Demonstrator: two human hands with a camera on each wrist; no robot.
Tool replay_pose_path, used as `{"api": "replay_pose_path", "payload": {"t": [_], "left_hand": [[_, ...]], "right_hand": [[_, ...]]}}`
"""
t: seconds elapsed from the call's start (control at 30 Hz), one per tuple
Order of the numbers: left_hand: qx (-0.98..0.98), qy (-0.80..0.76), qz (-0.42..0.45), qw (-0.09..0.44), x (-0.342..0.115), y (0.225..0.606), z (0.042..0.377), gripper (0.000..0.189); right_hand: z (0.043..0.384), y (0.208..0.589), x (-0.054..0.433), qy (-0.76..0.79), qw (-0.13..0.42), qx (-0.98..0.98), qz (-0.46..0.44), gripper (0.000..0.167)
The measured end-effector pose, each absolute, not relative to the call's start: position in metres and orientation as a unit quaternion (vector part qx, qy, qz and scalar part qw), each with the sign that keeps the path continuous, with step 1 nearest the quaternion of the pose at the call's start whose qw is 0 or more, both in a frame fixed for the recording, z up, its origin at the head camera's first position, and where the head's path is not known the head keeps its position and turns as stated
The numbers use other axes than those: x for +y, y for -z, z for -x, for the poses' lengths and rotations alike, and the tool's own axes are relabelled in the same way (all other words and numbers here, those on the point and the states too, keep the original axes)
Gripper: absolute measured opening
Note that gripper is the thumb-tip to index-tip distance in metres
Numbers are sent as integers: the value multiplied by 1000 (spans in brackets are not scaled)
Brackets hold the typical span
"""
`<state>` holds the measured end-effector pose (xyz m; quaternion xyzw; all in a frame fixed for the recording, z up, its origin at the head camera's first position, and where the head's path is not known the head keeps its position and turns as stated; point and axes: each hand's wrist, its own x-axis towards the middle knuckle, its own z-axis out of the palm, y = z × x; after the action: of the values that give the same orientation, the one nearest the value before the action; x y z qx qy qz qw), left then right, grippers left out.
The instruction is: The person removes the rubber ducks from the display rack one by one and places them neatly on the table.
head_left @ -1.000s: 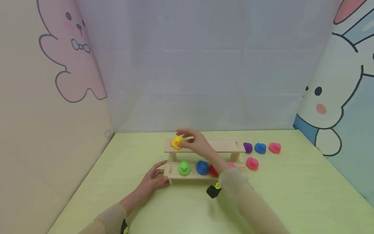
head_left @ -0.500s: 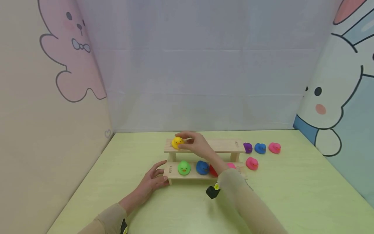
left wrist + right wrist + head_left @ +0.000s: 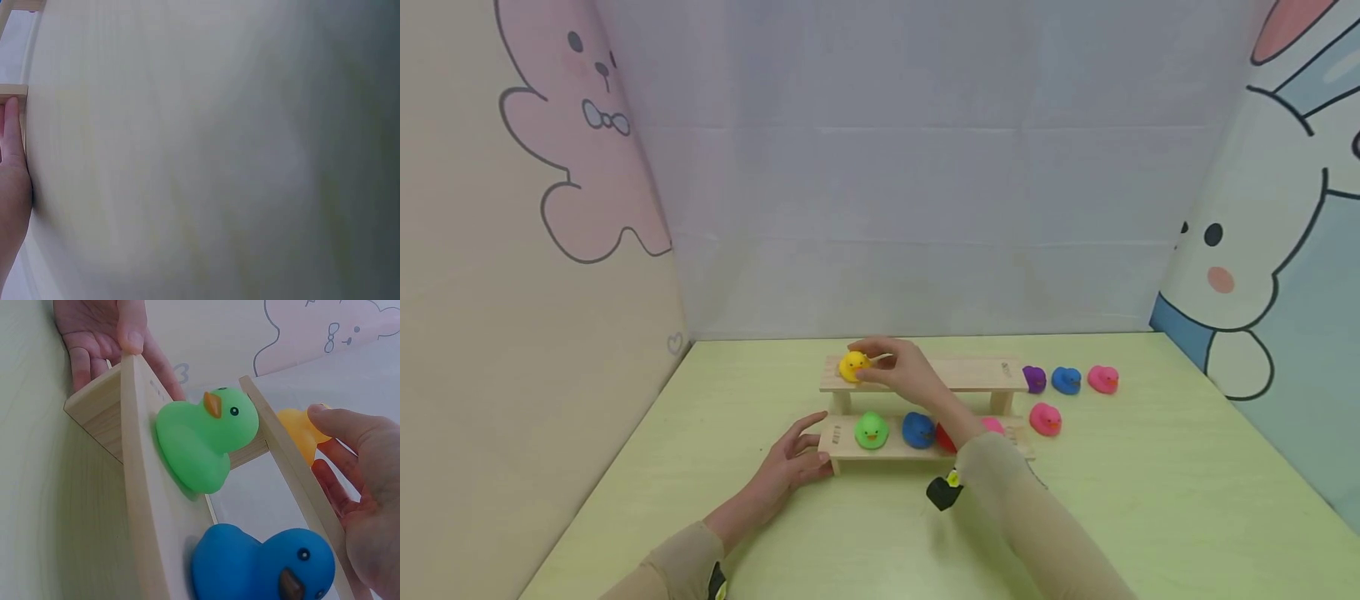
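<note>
Your left grip (image 3: 792, 460) holds the lower shelf (image 3: 842, 448) by its 9 o'clock end, green duck (image 3: 871, 431) nearby. Farther back, your right grip (image 3: 904, 372) pinches the yellow duck (image 3: 853, 367) at the 9 o'clock end of the upper shelf (image 3: 977, 375).

High, forward-down head view; close wrist views; left hand (image 3: 786, 468) in all.

Pale green table (image 3: 820, 542) that bore a higher, far wooden shelf (image 3: 981, 375) with a yellow duck (image 3: 852, 367) at left, a lower, near shelf (image 3: 880, 453) where green duck (image 3: 871, 431), blue duck (image 3: 917, 430), red duck (image 3: 945, 440) and pink duck (image 3: 992, 426) sat, four more ducks (image 3: 1103, 379) at right
</note>
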<state>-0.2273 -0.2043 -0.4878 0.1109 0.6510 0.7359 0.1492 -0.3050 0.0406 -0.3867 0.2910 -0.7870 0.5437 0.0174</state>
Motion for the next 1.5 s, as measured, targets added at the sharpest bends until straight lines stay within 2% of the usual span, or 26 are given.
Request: {"api": "replay_pose_path", "payload": {"t": [0.93,1.27,1.5], "left_hand": [[649,-738,-108,150,-204,487,228,66],[644,-744,-105,145,-203,489,228,66],[648,-741,-101,144,-203,488,227,67]], "right_hand": [[307,387,41,-551,8,-785,-282,37],[301,386,44,-541,21,-792,-283,36],[298,380,64,-519,45,-800,-298,35]]}}
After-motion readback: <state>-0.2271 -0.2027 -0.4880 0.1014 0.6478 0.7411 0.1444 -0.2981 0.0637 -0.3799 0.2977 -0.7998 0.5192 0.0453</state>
